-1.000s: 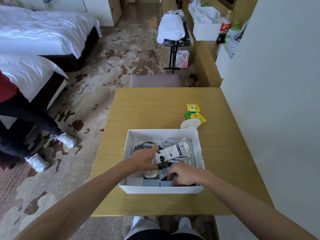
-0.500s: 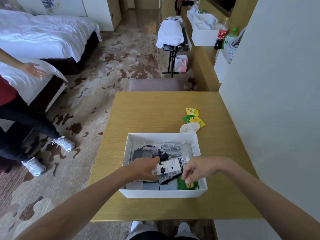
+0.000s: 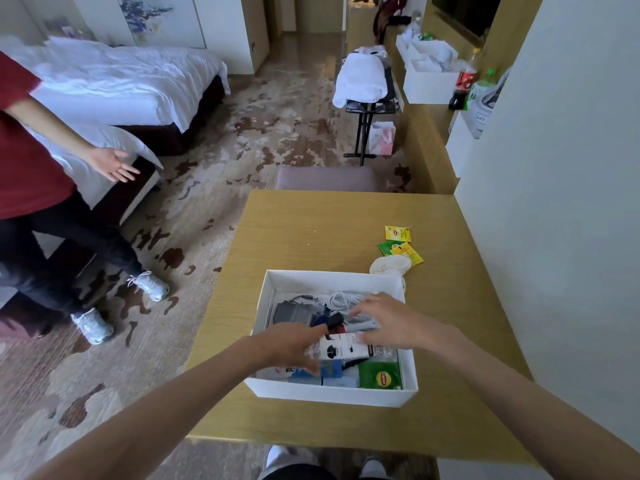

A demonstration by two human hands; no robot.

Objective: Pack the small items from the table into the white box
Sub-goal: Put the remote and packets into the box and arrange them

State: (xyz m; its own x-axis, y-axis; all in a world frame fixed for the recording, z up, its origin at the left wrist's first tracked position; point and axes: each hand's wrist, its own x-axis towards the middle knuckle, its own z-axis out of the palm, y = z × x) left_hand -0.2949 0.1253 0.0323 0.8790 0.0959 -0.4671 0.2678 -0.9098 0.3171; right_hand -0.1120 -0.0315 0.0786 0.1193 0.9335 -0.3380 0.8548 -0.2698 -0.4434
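Packing looks mostly done: inside the white box [image 3: 332, 278] on the counter [image 3: 311, 230] the left grip [image 3: 294, 344] pinches a white carton [image 3: 343, 348] and the right grip [image 3: 384, 320] hovers spread over the cable [image 3: 340, 299], while tea sachets [image 3: 397, 233] and a white pad [image 3: 389, 265] wait outside.

Far ahead and left of the left hand [image 3: 294, 344] stood a bed with rumpled white sheets [image 3: 138, 84]. Nearer on that side a person [image 3: 24, 150] in a red shirt and white sneakers [image 3: 150, 285] stood on brown-blotched beige carpet [image 3: 214, 202] (one arm [image 3: 62, 133] out, palm open). Well beyond the right hand [image 3: 388, 323] a black folding stand [image 3: 362, 133] bore a folded white towel [image 3: 360, 77], a pink-and-white paper bag [image 3: 382, 137] beside its legs.
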